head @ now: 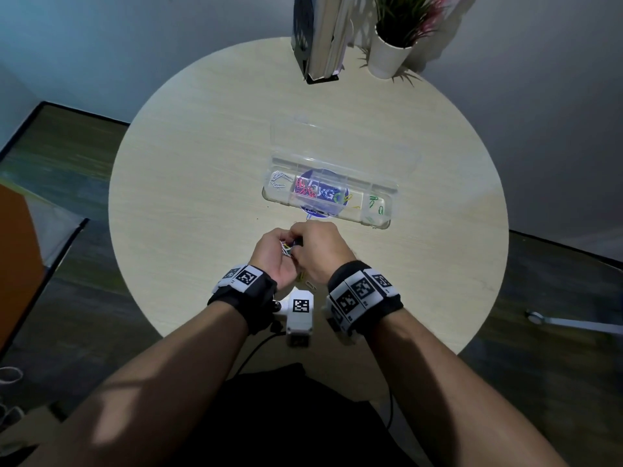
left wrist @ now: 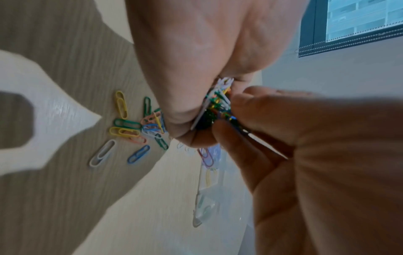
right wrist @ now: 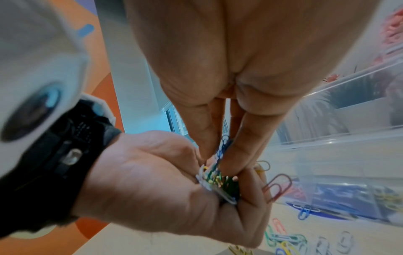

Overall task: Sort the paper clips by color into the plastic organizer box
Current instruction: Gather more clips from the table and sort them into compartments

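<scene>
My left hand (head: 286, 247) is cupped palm-up above the table's near side and holds a mixed bundle of paper clips (left wrist: 218, 107). My right hand (head: 298, 245) reaches into that bundle from the right, thumb and forefinger pinching a blue clip (right wrist: 224, 145). Just beyond the hands lies the clear organizer box (head: 269, 197) with its lid open. Its compartments hold white clips (head: 279, 182), red clips (head: 303, 190), yellow clips (head: 349, 198) and green clips (head: 376, 203). Several loose clips (left wrist: 135, 127) lie on the table under my hands.
The round pale wooden table (head: 202, 197) has a book stand (head: 320, 38) and a white potted plant (head: 391, 52) at its far edge. A blue clip (head: 310, 214) lies by the box's front wall. The wrist camera unit (head: 300, 315) hangs near the table's front edge.
</scene>
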Available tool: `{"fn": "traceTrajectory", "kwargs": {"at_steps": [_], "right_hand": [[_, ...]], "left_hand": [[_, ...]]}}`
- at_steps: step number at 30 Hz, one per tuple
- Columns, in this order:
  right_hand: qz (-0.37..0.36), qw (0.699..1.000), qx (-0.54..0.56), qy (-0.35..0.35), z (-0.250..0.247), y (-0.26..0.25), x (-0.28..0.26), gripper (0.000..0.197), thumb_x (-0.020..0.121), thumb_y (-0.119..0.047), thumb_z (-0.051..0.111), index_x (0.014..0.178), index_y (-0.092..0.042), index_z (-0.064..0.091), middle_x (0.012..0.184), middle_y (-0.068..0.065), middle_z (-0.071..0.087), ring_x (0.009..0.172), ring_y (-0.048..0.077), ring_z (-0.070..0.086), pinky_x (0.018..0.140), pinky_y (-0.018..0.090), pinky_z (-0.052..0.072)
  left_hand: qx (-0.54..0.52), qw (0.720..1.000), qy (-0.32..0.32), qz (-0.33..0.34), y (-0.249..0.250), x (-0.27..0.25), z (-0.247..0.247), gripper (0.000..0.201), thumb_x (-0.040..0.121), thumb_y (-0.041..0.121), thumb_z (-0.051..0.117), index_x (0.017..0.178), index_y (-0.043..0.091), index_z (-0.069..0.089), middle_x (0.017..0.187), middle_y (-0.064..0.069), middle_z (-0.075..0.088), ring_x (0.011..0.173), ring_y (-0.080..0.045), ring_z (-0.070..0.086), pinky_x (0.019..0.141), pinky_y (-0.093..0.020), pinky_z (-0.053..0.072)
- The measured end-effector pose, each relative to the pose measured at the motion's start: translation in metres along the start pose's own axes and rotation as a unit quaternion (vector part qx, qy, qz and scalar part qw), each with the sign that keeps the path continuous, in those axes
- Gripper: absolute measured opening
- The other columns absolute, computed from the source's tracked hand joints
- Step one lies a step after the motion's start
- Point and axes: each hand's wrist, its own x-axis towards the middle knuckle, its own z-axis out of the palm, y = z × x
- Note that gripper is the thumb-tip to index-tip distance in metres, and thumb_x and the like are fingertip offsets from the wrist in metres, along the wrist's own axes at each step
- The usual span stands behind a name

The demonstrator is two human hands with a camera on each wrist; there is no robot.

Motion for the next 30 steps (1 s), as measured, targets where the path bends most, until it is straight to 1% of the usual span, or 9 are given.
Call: {"fn": "traceTrajectory", "kwargs": {"at_steps": [3,7,10,12,16,19,22,26,30], "right_hand": [[0.005,1.0,0.006,-0.004,-0.001,0.002,-0.003,0.026,0.084,-0.003,0.051,0.099,-0.018,0.068,0.097,0.006,0.068,0.093,0.025,0.061,0.076,0.033,0.052],[0.0,0.999,0.031,-0.017,0.002,0.005,-0.004,0.031,0.083,-0.004,0.051,0.101,-0.021,0.069,0.103,0.004,0.07,0.096,0.024,0.062,0.084,0.037,0.053],[-0.009,0.997,0.07,-0.001,0.002,0.009,-0.006,0.029,0.082,-0.003,0.053,0.095,-0.022,0.071,0.093,0.001,0.072,0.088,0.021,0.064,0.082,0.035,0.053],[-0.012,0.994,0.109,0.028,-0.004,0.013,-0.007,0.026,0.082,-0.002,0.054,0.091,-0.02,0.071,0.079,-0.002,0.068,0.072,0.018,0.063,0.075,0.029,0.052],[-0.008,0.984,0.155,0.091,-0.023,0.027,-0.01,0.019,0.086,-0.003,0.057,0.09,-0.016,0.071,0.07,-0.014,0.059,0.061,0.006,0.056,0.062,0.022,0.046],[-0.006,0.977,0.179,0.116,-0.032,0.038,-0.012,0.02,0.086,-0.005,0.059,0.082,-0.023,0.066,0.072,-0.017,0.059,0.074,0.016,0.063,0.073,0.032,0.053],[-0.014,0.976,0.183,0.118,-0.037,0.04,-0.019,0.015,0.085,-0.008,0.061,0.084,-0.021,0.068,0.074,-0.013,0.061,0.075,0.016,0.062,0.076,0.034,0.053],[-0.066,0.976,0.188,0.089,-0.039,0.028,-0.034,0.01,0.079,-0.017,0.073,0.089,-0.017,0.07,0.077,-0.011,0.062,0.068,0.004,0.055,0.068,0.021,0.045],[-0.077,0.975,0.189,0.09,-0.037,0.015,-0.044,0.015,0.08,-0.019,0.073,0.093,-0.016,0.068,0.074,-0.003,0.06,0.058,0.004,0.051,0.047,0.009,0.039]], "left_hand": [[-0.005,1.0,0.003,0.001,-0.002,0.0,-0.003,0.014,0.075,0.003,0.036,0.065,0.012,0.039,0.062,-0.007,0.05,0.063,-0.02,0.053,0.061,-0.029,0.05],[-0.006,1.0,0.004,-0.007,-0.005,0.002,-0.006,0.02,0.083,0.003,0.031,0.066,0.012,0.038,0.051,-0.007,0.048,0.043,-0.018,0.053,0.042,-0.021,0.047],[-0.013,0.999,-0.032,-0.005,-0.006,-0.003,-0.003,0.008,0.07,0.004,0.039,0.068,0.008,0.045,0.059,-0.011,0.055,0.061,-0.022,0.057,0.057,-0.029,0.053],[-0.027,0.999,-0.044,-0.005,-0.005,-0.004,-0.003,0.012,0.077,0.007,0.042,0.077,0.003,0.054,0.069,-0.014,0.059,0.071,-0.024,0.056,0.07,-0.033,0.048],[-0.056,0.997,-0.049,-0.016,0.001,-0.007,-0.005,0.023,0.092,0.016,0.039,0.082,0.005,0.056,0.071,-0.009,0.055,0.058,-0.017,0.049,0.056,-0.025,0.044],[-0.068,0.995,-0.065,-0.013,0.004,-0.018,-0.003,0.019,0.089,0.016,0.043,0.079,0.005,0.056,0.072,-0.009,0.053,0.06,-0.018,0.046,0.058,-0.026,0.043],[-0.085,0.994,-0.069,0.002,0.006,-0.03,0.0,0.018,0.088,0.015,0.045,0.078,0.004,0.056,0.073,-0.012,0.055,0.063,-0.021,0.049,0.057,-0.027,0.048],[-0.107,0.991,-0.08,0.028,0.003,-0.045,0.005,0.022,0.091,0.015,0.044,0.078,0.003,0.058,0.083,-0.015,0.057,0.075,-0.026,0.055,0.063,-0.03,0.052],[-0.109,0.988,-0.103,0.046,-0.001,-0.06,0.009,0.021,0.09,0.013,0.043,0.079,0.003,0.057,0.082,-0.014,0.057,0.077,-0.025,0.058,0.076,-0.028,0.044]]}}
